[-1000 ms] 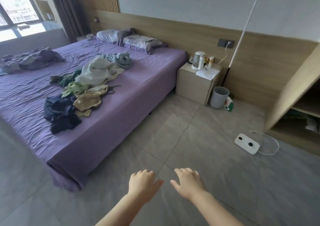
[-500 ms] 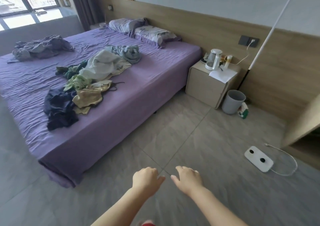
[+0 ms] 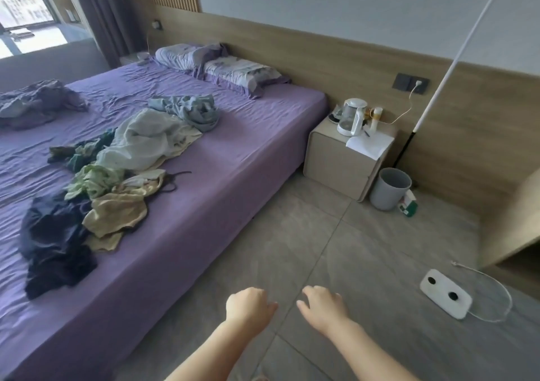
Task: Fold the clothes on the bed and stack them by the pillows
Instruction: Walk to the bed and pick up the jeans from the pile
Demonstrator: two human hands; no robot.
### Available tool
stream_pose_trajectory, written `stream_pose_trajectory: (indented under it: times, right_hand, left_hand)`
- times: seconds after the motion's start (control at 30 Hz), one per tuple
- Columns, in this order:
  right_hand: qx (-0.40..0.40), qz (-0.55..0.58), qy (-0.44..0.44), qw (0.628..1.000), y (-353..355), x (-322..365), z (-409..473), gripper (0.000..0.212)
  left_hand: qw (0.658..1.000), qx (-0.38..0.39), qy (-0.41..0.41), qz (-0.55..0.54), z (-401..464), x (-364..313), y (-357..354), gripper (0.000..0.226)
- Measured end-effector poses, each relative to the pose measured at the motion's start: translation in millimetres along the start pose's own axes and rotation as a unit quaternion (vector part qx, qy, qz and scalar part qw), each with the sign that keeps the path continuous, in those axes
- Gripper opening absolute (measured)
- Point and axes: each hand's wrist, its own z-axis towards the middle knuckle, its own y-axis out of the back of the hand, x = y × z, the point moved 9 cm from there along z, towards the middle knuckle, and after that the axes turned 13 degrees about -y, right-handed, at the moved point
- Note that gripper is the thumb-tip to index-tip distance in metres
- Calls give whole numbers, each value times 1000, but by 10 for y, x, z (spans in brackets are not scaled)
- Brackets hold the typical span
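Bedroom with a purple-sheeted bed point(image 3: 233, 176) along a wood-panelled wall, two pillows point(image 3: 222, 65) at its head and a bedside cabinet point(image 3: 336, 164) carrying a kettle point(image 3: 350, 117) beside it. Unfolded clothes point(image 3: 117, 176) lie in a loose heap across the middle of the mattress, well apart from the pillows, with no folded stack visible, so the task appears not yet begun. Left hand point(image 3: 248, 307) and right hand point(image 3: 324, 307) hover over the tiled floor, fingers loosely curled and holding nothing.
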Motion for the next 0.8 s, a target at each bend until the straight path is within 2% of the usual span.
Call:
stream_pose_trajectory:
  times: [0.23,0.4,0.8]
  right_hand:
    - [27,64,-40,997,221,-32,505,32]
    - [46,77,-38,995,395,-105,1061,31]
    - [31,1,71,997,1332,-335,2796,29]
  left_hand:
    - [999,32,-6,2,584,54,105,37]
    - [999,47,13,-5,1144,44,250,33]
    - [995,-11,97,-22,2604,-67,1096,28]
